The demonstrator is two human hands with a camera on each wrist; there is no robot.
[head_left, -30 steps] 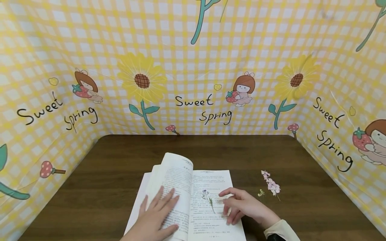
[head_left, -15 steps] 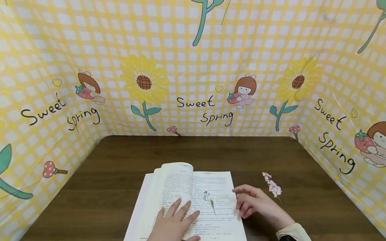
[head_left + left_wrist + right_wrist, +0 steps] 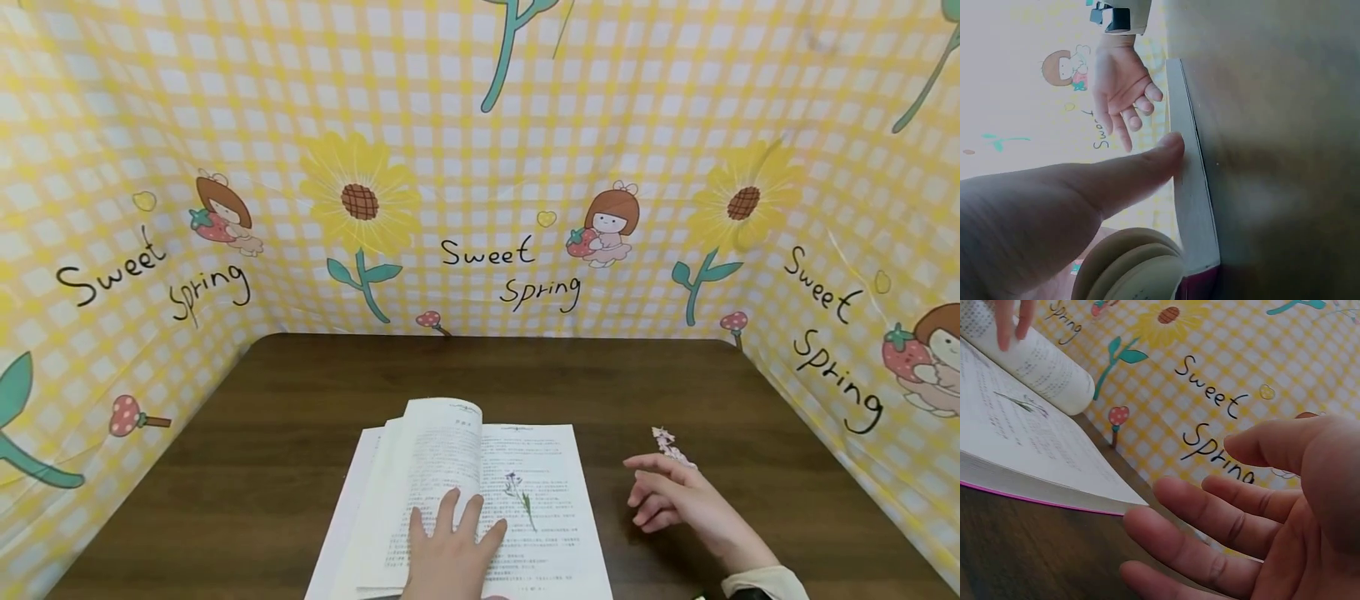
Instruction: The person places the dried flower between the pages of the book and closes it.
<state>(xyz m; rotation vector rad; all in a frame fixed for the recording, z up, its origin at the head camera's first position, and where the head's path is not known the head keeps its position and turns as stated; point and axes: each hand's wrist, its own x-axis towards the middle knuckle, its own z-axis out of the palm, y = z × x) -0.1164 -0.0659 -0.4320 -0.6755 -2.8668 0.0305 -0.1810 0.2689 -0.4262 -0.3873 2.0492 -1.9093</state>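
A thick book (image 3: 551, 546) lies spread on the table, its left pages curling upward near the spine. My left hand (image 3: 453, 550) rests on it around the spine, fingers spread; in the left wrist view the thumb (image 3: 1147, 165) lies along the book's lower edge. On the right page is a thin purple-flowered sprig (image 3: 517, 496) with a green stem. To the right of the book hovers my right hand (image 3: 686, 504), its fingers loosely bent and holding nothing. Its fingers partly cover a pale pink flower sprig (image 3: 663, 437) on the table.
The dark wooden table (image 3: 330, 375) is bordered by a yellow checked cloth (image 3: 465, 167) at the back and both sides. A magenta cover edge (image 3: 1041, 501) shows beneath the pages in the right wrist view.
My right hand has moved right, off the book's page and toward the pink sprig. My left hand has slid right, from the left page to the spine. The curled pages sit lower.
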